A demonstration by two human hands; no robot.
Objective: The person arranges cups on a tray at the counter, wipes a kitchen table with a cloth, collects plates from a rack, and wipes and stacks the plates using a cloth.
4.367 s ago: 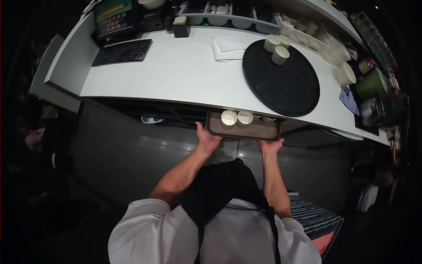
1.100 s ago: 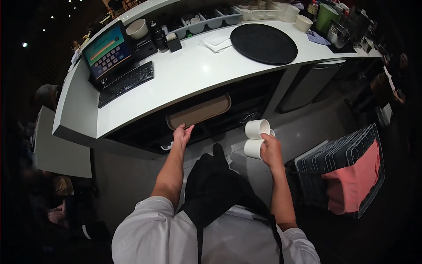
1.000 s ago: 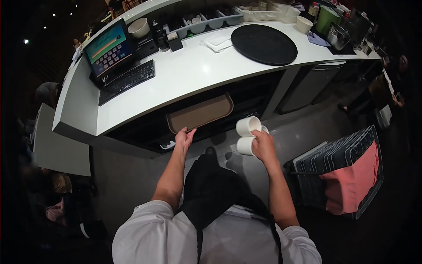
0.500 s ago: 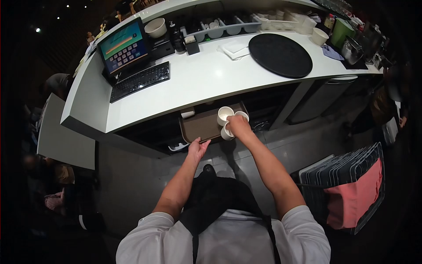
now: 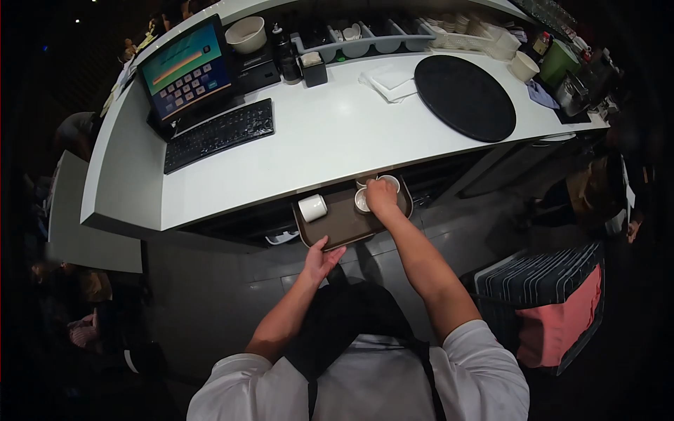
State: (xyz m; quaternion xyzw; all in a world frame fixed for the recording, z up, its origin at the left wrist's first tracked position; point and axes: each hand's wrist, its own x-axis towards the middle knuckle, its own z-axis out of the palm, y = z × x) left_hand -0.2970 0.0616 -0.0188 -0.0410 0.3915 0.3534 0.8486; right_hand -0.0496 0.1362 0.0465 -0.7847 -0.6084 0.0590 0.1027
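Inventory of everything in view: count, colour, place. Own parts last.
Cups: at least 4, white, at serving tray, one lying sideways
Serving tray: 1, brown, jutting from under counter
Counter: 1, white, centre
Round tray: 1, black, counter right
Napkins: count unclear, white, left of round tray
Screen: 1, multicoloured, counter left
Keyboard: 1, black, before screen
Bowl: 1, cream, right of screen
Bottle: 1, black, right of bowl
Cutlery bin: 1, grey, counter back
Tub: 1, cream, far right
Container: 1, green, beside tub
Cloths: 2, pink lower right, blue near tub
Dark edges: contents unclear
Apron: 1, black, on wearer
Left hand: 1, bare, serving tray's front edge
Right hand: 1, bare, over cups
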